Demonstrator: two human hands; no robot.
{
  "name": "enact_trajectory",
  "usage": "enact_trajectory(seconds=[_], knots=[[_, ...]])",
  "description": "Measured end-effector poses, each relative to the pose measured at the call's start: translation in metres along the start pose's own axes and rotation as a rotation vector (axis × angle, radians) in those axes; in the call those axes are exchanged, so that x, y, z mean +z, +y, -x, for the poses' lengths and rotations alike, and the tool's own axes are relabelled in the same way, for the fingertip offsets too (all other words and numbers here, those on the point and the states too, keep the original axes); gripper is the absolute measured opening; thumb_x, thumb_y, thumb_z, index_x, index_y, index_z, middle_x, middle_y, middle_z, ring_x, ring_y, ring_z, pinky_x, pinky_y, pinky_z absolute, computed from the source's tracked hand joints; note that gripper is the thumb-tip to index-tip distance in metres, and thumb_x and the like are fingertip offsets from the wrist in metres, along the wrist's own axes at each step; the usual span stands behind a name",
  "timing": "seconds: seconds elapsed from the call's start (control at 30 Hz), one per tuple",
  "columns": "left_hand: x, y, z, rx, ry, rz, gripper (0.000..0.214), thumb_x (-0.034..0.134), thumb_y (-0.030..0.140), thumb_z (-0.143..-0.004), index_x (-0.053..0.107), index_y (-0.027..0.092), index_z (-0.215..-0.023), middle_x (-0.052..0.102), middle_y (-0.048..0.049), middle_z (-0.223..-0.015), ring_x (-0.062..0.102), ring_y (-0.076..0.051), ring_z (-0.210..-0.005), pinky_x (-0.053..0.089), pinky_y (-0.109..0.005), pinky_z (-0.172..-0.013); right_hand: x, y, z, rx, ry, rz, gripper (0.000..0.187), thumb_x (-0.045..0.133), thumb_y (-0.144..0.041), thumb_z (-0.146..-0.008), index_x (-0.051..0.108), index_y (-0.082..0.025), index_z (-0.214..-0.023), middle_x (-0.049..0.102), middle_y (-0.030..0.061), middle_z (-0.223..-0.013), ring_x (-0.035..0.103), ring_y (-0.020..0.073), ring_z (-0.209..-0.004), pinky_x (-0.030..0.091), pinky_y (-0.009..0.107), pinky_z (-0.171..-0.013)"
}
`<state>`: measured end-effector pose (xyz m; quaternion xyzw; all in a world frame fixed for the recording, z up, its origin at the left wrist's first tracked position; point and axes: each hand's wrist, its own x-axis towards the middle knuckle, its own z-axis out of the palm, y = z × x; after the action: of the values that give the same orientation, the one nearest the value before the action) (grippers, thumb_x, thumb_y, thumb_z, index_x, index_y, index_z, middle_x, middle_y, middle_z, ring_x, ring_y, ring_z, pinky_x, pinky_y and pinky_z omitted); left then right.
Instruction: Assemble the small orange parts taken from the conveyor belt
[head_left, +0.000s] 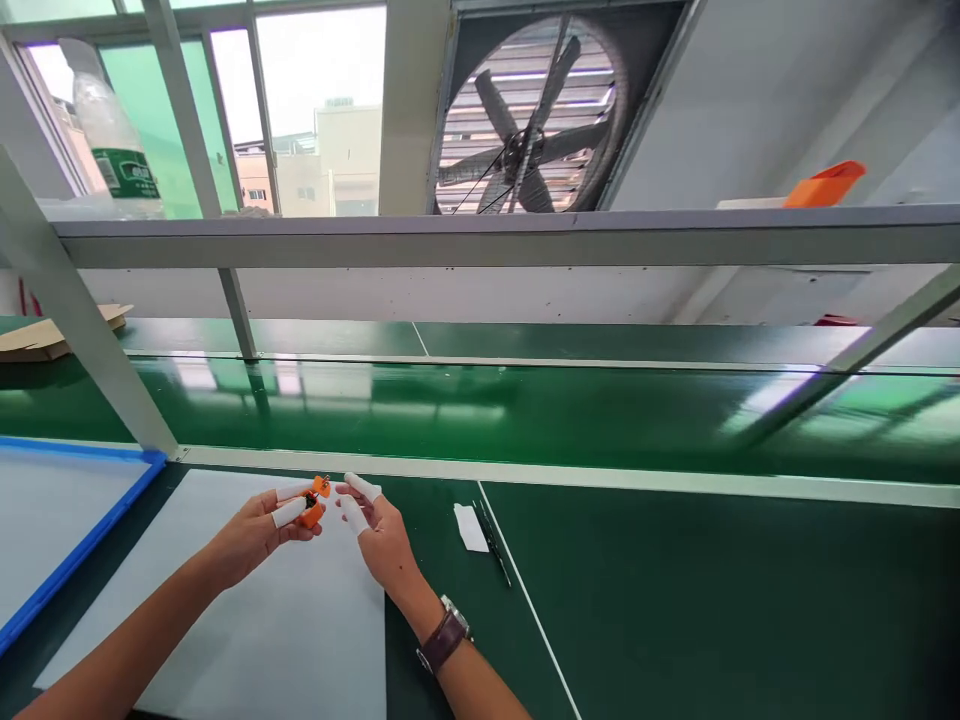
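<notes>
My left hand [259, 530] pinches a small orange part [314, 503] between fingertips covered with white finger cots. The part hangs just above a grey mat [247, 620] on the green workbench. My right hand [371, 530] is close beside it on the right, its cot-covered fingers spread and pointing at the part, touching or nearly touching it. A brown-strapped watch [445, 635] sits on my right wrist.
A small white slip [470, 527] and thin black tweezers [493, 543] lie right of my hands. A blue-framed panel [45, 520] is at the left. A glossy green conveyor [525, 410] runs behind. A shelf rail above carries a water bottle [112, 135] and an orange item [825, 185].
</notes>
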<state>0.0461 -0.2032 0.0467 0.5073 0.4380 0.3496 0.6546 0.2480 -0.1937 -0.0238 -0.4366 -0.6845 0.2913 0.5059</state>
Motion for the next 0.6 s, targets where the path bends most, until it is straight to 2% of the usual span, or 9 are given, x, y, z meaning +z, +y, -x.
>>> enact_trajectory(seconds=[0.1, 0.23, 0.37, 0.5, 0.6], knots=[[0.000, -0.011, 0.015, 0.034, 0.019, -0.125, 0.042, 0.071, 0.041, -0.087, 0.072, 0.018, -0.121, 0.074, -0.0082, -0.107, 0.069, -0.027, -0.100, 0.055, -0.045, -0.096, 0.004, -0.012, 0.005, 0.058, -0.087, -0.246, 0.034, 0.061, -0.031, -0.095, 0.063, -0.023, -0.128, 0.075, 0.0077, -0.113, 0.072, 0.0219, -0.099, 0.062, 0.040, -0.086], [-0.001, -0.027, 0.023, 0.124, 0.061, -0.231, 0.035, 0.068, 0.037, -0.086, 0.073, 0.018, -0.115, 0.075, -0.0078, -0.100, 0.070, -0.026, -0.093, 0.058, -0.040, -0.087, 0.007, -0.023, 0.011, -0.071, -0.185, -0.190, 0.035, 0.068, -0.027, -0.088, 0.068, -0.028, -0.123, 0.073, 0.0038, -0.110, 0.068, 0.0174, -0.087, 0.061, 0.036, -0.082], [-0.004, -0.043, 0.023, 0.184, 0.106, -0.280, 0.028, 0.067, 0.033, -0.086, 0.074, 0.022, -0.110, 0.072, -0.0053, -0.103, 0.070, -0.024, -0.095, 0.058, -0.035, -0.086, 0.006, -0.022, 0.011, -0.123, -0.237, -0.153, 0.026, 0.064, -0.025, -0.092, 0.069, -0.029, -0.117, 0.071, 0.0036, -0.110, 0.068, 0.0178, -0.092, 0.060, 0.036, -0.084], [-0.002, -0.050, 0.022, 0.159, 0.153, -0.227, 0.026, 0.067, 0.034, -0.086, 0.072, 0.021, -0.107, 0.073, -0.0050, -0.103, 0.071, -0.023, -0.093, 0.058, -0.035, -0.086, 0.007, -0.018, 0.013, -0.113, -0.169, -0.142, 0.019, 0.067, -0.023, -0.092, 0.070, -0.029, -0.110, 0.071, 0.0030, -0.104, 0.068, 0.0173, -0.087, 0.061, 0.034, -0.080], [-0.001, -0.053, 0.022, 0.128, 0.173, -0.152, 0.028, 0.066, 0.034, -0.087, 0.071, 0.019, -0.110, 0.075, -0.0063, -0.103, 0.072, -0.024, -0.094, 0.058, -0.035, -0.086, 0.011, -0.017, 0.018, -0.190, -0.128, -0.103, 0.025, 0.068, -0.018, -0.092, 0.066, -0.029, -0.114, 0.070, 0.0027, -0.103, 0.068, 0.0165, -0.085, 0.061, 0.032, -0.074]])
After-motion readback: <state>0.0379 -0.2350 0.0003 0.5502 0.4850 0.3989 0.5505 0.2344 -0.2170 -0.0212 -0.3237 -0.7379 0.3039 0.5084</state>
